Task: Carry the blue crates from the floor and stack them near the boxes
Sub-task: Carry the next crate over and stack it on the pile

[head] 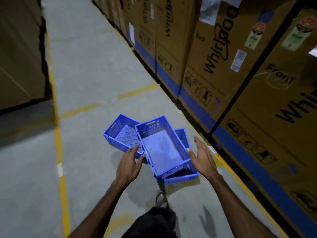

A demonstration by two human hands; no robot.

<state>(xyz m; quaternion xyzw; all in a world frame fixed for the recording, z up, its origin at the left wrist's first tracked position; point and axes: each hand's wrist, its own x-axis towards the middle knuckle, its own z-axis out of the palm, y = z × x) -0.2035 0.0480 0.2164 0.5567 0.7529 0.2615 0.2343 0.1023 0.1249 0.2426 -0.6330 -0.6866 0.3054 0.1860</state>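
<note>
Top crate (163, 148): blue, empty, sitting askew on a lower crate (183, 176) at the centre of the view.
Third crate (122, 133): blue, on the floor at 10 o'clock from the top crate, touching it.
Left hand (131, 163): fingers spread, empty, at the top crate's near left corner; contact cannot be told.
Right hand (201, 156): fingers spread, empty, just beside the crate's right wall.
Boxes (223, 54): tall brown cartons in a row from 12 to 4 o'clock, near the crates.
Floor (89, 66): grey concrete with yellow lines.
Foot (161, 199): in a sandal, at 6 o'clock from the crates.
</note>
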